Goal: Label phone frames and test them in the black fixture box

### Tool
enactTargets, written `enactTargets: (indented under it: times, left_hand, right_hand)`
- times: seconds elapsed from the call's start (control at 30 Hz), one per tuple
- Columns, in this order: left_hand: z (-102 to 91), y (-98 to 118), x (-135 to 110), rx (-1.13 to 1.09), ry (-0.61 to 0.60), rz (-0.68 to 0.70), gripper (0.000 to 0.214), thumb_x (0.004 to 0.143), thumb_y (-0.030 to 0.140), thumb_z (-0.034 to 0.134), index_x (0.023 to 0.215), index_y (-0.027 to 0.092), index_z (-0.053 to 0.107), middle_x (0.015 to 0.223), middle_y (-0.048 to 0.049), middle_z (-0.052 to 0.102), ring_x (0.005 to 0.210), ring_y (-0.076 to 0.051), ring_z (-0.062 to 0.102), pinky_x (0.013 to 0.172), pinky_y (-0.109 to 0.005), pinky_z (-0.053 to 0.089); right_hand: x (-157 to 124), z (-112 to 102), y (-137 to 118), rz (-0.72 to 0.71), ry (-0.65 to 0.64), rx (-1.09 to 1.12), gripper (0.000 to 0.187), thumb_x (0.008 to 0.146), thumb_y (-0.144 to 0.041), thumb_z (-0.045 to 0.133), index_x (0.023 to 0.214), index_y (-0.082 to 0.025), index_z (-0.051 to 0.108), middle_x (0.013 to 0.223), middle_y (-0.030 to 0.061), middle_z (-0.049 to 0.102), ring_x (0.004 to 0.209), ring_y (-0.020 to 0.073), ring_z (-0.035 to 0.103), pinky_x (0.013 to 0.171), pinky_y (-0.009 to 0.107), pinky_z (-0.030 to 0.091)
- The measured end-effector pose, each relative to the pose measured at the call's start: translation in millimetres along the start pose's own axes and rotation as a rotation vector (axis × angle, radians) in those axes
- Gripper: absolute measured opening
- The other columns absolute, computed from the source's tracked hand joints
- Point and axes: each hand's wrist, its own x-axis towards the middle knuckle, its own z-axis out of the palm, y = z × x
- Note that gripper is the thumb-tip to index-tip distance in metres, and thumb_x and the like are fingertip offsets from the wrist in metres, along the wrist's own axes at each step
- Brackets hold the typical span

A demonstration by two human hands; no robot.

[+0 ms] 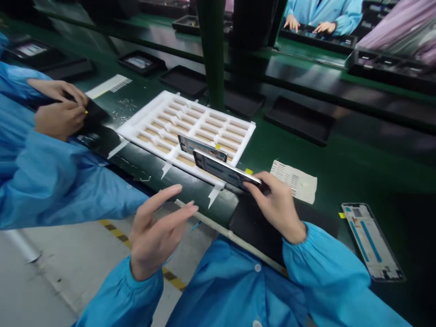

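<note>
My right hand (275, 202) pinches one end of a phone frame (221, 169), which is tilted on its long edge over the front of a white slotted rack (131, 125). Just behind it, a second phone frame (200, 146) stands on edge in the rack, a yellow tab showing at its top. My left hand (158, 227) hovers in front of the bench edge, fingers apart and holding nothing. To the right, another phone frame (373, 243) with blue strips and a yellow tab lies flat on the bench.
A white label sheet (296, 181) and a black mat (254, 222) lie near my right hand. Black trays (299, 120) line the back below a green post (213, 54). At left, a co-worker's hands (61, 113) work close to the rack; another person sits across.
</note>
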Motion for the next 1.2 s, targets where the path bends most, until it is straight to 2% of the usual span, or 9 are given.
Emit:
enactTargets:
  times: [0.17, 0.33, 0.5, 0.6, 0.67, 0.77, 0.93, 1.07, 1.2]
  left_hand:
    - [-7.2, -9.9, -20.2, 0.002, -0.003, -0.083, 0.036, 0.076, -0.004, 0.073, 0.100, 0.023, 0.071, 0.128, -0.0047, 0.062, 0.099, -0.020, 0.070, 0.083, -0.036, 0.064]
    - [-4.6, -6.4, -17.8, -0.032, -0.033, -0.105, 0.036, 0.076, -0.005, 0.072, 0.098, 0.023, 0.072, 0.129, -0.0049, 0.061, 0.099, -0.020, 0.069, 0.081, -0.036, 0.063]
    - [4.5, -5.7, -15.7, -0.105, -0.070, -0.116, 0.039, 0.076, -0.005, 0.072, 0.099, 0.026, 0.073, 0.130, -0.0038, 0.062, 0.098, -0.021, 0.069, 0.080, -0.038, 0.063]
    - [18.2, -2.2, -15.7, -0.163, -0.116, -0.104, 0.035, 0.077, -0.003, 0.071, 0.097, 0.026, 0.074, 0.129, -0.0033, 0.063, 0.094, -0.020, 0.070, 0.082, -0.038, 0.062]
    - [31.2, 3.6, -14.5, -0.177, -0.165, -0.055, 0.034, 0.076, -0.003, 0.072, 0.095, 0.025, 0.074, 0.128, -0.0026, 0.064, 0.091, -0.019, 0.070, 0.084, -0.037, 0.060]
    - [53.5, 19.7, -11.2, -0.227, -0.255, 0.033, 0.036, 0.076, -0.005, 0.072, 0.097, 0.025, 0.073, 0.126, -0.0021, 0.064, 0.093, -0.017, 0.069, 0.089, -0.031, 0.056]
    - [87.0, 58.6, -4.4, -0.451, -0.412, 0.216, 0.030, 0.084, -0.002, 0.064, 0.102, 0.021, 0.070, 0.123, -0.0048, 0.065, 0.100, -0.015, 0.067, 0.093, -0.026, 0.052]
    - [105.3, 90.9, 0.1, -0.623, -0.513, 0.272, 0.028, 0.087, -0.001, 0.060, 0.105, 0.019, 0.069, 0.128, -0.0078, 0.061, 0.109, -0.017, 0.064, 0.096, -0.028, 0.052]
    - [120.7, 119.9, 1.8, -0.730, -0.658, 0.305, 0.027, 0.091, 0.003, 0.054, 0.108, 0.021, 0.066, 0.132, -0.0079, 0.059, 0.114, -0.019, 0.062, 0.094, -0.031, 0.054]
  right_hand:
    - [49.6, 50.7, -11.0, -0.035, -0.086, -0.021, 0.004, 0.090, -0.021, 0.060, 0.087, -0.018, 0.062, 0.083, 0.0035, 0.067, 0.075, 0.0171, 0.061, 0.069, 0.026, 0.043]
    - [56.7, 79.6, -8.1, -0.074, -0.139, -0.028, 0.004, 0.093, -0.021, 0.058, 0.094, -0.018, 0.061, 0.092, 0.0057, 0.067, 0.088, 0.0193, 0.062, 0.076, 0.028, 0.043]
    - [46.2, 84.8, -6.0, -0.075, -0.148, -0.047, 0.016, 0.094, -0.024, 0.059, 0.108, -0.017, 0.059, 0.104, 0.0069, 0.067, 0.096, 0.0178, 0.063, 0.083, 0.026, 0.048]
    - [33.0, 63.0, -13.6, -0.089, -0.125, -0.092, 0.029, 0.095, -0.025, 0.057, 0.123, -0.018, 0.054, 0.119, 0.0081, 0.064, 0.106, 0.0179, 0.063, 0.087, 0.027, 0.050]
    - [16.7, 29.2, -19.5, -0.140, -0.039, -0.102, 0.030, 0.098, -0.027, 0.052, 0.127, -0.018, 0.052, 0.123, 0.0087, 0.063, 0.110, 0.0180, 0.062, 0.090, 0.028, 0.051]
    - [-27.5, -56.5, -23.4, -0.174, 0.238, -0.179, 0.018, 0.097, -0.026, 0.055, 0.112, -0.020, 0.062, 0.107, 0.0051, 0.070, 0.100, 0.0165, 0.066, 0.091, 0.028, 0.052]
    - [-129.0, -255.1, 13.0, 0.365, 0.813, -0.963, 0.022, 0.090, -0.036, 0.062, 0.104, -0.021, 0.069, 0.099, 0.0080, 0.070, 0.088, 0.0233, 0.066, 0.085, 0.041, 0.051]
    - [-188.8, -364.2, 74.9, 0.687, 0.677, -1.090, 0.052, 0.079, -0.057, 0.066, 0.109, -0.016, 0.065, 0.095, 0.0153, 0.068, 0.087, 0.0314, 0.064, 0.074, 0.046, 0.048]
    - [-215.4, -385.9, 115.6, 0.696, 0.556, -1.076, 0.049, 0.078, -0.068, 0.059, 0.094, -0.021, 0.064, 0.074, 0.0094, 0.064, 0.072, 0.0295, 0.061, 0.068, 0.045, 0.044]
